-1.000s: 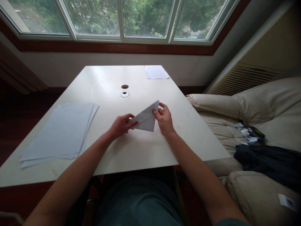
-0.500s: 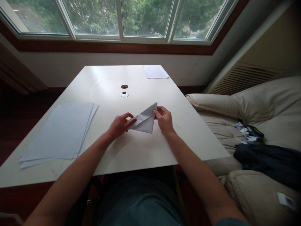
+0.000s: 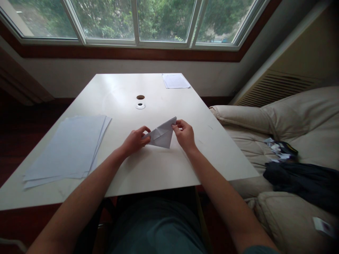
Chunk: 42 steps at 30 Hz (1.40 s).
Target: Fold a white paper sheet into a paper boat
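A sheet of white paper folded into a triangle (image 3: 161, 137) is held just above the white table (image 3: 148, 169), its point facing me. My left hand (image 3: 136, 140) pinches the folded paper's left corner, and my right hand (image 3: 184, 134) grips its right corner between thumb and fingers. Several creases show across the upper left of the paper. Both hands sit close together at the middle of the table.
A stack of white paper sheets (image 3: 69, 150) lies at the table's left. A single sheet (image 3: 175, 81) lies at the far edge, near a round grommet hole (image 3: 140, 106). A cream sofa (image 3: 288, 141) with dark clothing (image 3: 299, 178) stands to the right.
The folded paper has tilted slightly, its upper right corner now lower and leaning left. My right hand has moved a little closer to it and tightened its fingers.
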{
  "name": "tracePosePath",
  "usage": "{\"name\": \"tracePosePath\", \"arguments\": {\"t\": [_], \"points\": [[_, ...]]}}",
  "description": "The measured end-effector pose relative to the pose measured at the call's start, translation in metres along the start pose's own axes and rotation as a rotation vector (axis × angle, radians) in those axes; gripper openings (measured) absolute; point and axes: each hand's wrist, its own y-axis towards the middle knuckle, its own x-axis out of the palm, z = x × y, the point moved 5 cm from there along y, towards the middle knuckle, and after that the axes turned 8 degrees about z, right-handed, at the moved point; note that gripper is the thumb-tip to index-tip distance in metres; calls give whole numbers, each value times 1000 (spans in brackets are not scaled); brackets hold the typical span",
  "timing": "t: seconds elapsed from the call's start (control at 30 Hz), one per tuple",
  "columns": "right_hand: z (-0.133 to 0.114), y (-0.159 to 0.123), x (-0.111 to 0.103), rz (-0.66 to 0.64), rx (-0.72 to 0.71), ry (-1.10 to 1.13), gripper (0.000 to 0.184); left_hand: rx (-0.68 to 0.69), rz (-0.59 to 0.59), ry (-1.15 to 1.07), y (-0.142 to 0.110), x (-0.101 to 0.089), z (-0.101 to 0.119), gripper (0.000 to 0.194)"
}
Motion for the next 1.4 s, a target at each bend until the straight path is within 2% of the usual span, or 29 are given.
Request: {"name": "tracePosePath", "arguments": {"t": [0.17, 0.47, 0.67, 0.83, 1.03, 1.1, 1.27, 1.4], "points": [[-2, -2, 1, -9, -6, 15, 20, -5, 10, -24, 0, -1, 0, 23], [-14, -8, 2, -48, -103, -39, 14, -6, 42, 23, 2, -4, -1, 30], [-14, -10, 6, -101, -164, -66, 14, 13, 107, 71, 4, -10, 0, 51], [-12, -14, 13, -216, -258, -135, 14, -50, 159, 118, 4, -13, -7, 47], [-15, -26, 23, -542, -486, -234, 20, -120, 207, 233, 6, -18, -15, 41], [-16, -30, 24, -609, -532, -264, 22, -111, 213, 246, 6, -20, -14, 44], [-21, -33, 22, -691, -551, -296, 23, -65, 196, 201, 6, -22, -8, 44], [-22, -32, 23, -694, -524, -310, 16, -52, 116, 90, 4, -23, -6, 24]]}}
